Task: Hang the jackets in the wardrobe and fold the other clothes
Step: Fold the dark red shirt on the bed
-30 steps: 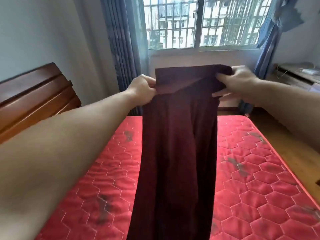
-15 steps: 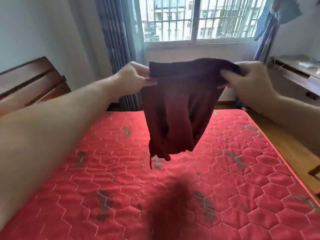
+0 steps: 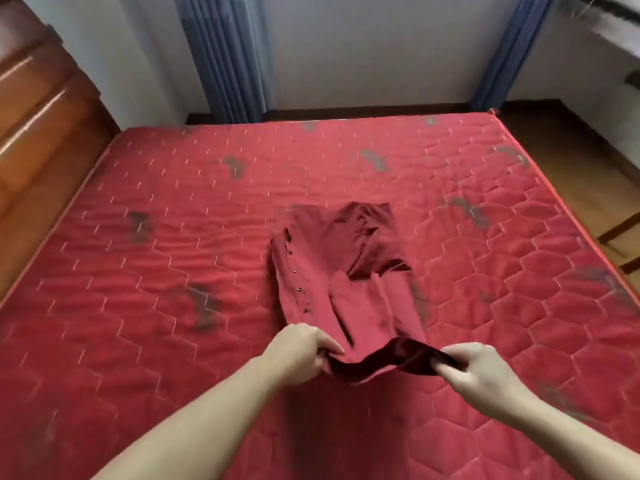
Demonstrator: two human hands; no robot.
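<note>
both hands [image 3: 301,351] pinch garment [image 3: 343,268] near edge; frame blurry.

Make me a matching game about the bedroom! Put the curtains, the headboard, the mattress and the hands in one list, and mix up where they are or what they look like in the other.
Things:
1. curtains
2. headboard
3. mattress
4. left hand and right hand

Descriptions:
A. brown wood, at the left
B. pinching the near edge of the dark red garment
C. blue, against the far wall
D. red, quilted in hexagons

Pairs: 1-C, 2-A, 3-D, 4-B
</note>
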